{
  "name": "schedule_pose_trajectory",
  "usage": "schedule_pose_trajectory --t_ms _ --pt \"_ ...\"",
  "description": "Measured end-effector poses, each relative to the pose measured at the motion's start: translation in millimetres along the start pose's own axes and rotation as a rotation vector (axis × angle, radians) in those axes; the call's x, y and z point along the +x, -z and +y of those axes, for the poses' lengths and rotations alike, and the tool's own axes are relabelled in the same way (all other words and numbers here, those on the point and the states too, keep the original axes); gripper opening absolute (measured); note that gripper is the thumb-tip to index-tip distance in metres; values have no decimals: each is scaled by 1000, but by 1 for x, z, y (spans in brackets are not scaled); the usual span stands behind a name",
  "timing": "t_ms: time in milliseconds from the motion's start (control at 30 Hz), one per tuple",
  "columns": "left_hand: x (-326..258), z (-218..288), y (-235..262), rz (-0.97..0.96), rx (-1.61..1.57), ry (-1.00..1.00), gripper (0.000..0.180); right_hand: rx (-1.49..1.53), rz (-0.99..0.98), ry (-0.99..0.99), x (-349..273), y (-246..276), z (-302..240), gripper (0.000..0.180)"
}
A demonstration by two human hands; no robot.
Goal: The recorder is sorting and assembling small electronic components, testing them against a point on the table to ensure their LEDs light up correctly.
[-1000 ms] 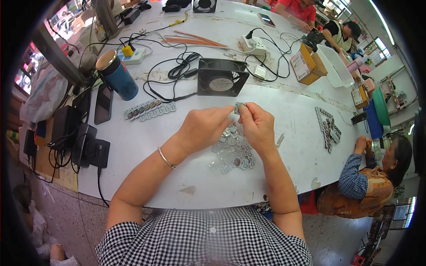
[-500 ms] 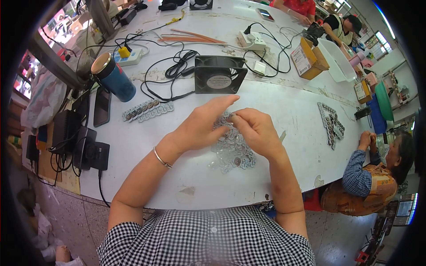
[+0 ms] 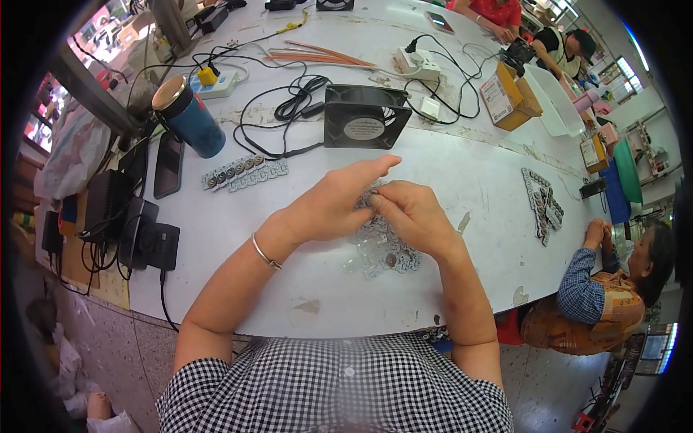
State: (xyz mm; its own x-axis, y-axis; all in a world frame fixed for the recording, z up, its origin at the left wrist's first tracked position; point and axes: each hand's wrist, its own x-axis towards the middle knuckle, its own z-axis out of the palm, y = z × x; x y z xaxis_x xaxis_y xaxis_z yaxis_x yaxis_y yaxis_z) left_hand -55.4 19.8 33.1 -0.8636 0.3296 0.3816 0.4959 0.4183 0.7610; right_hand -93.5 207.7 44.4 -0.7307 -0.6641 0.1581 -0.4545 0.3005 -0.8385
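The left hand (image 3: 328,206) and the right hand (image 3: 411,216) meet in the middle of the white table (image 3: 238,267). Their fingertips touch and pinch one small round metal piece (image 3: 372,197) between them. The left hand's long fingers stick out straight toward the far side. The right hand is curled up.

Right under the hands, on the near side, lies a pile of small clear and silver pieces (image 3: 382,249). To the far left, a row of the same little pieces (image 3: 244,173) lies flat on the table. Another bunch of them (image 3: 543,204) lies far off to the right.

A black square fan (image 3: 363,117) stands just beyond the hands. A blue cup with a shiny lid (image 3: 189,119) stands to the far left. A person in a blue checked sleeve (image 3: 581,278) sits at the right edge of the table.
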Motion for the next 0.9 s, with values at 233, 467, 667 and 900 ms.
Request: schedule_pose_trajectory --t_ms 233,467,667,900 --pt "2 3 -2 -84 -25 74 74 -119 -79 27 -1 1 5 15" --pt "6 9 19 -128 -38 205 40 -45 89 24 -3 13 1 12" --pt "1 -1 31 -301 -290 336 19 22 -4 58 -2 20 1 14" --pt "1 -2 30 -287 -457 241 14 485 -38 -164 -2 16 6 19"
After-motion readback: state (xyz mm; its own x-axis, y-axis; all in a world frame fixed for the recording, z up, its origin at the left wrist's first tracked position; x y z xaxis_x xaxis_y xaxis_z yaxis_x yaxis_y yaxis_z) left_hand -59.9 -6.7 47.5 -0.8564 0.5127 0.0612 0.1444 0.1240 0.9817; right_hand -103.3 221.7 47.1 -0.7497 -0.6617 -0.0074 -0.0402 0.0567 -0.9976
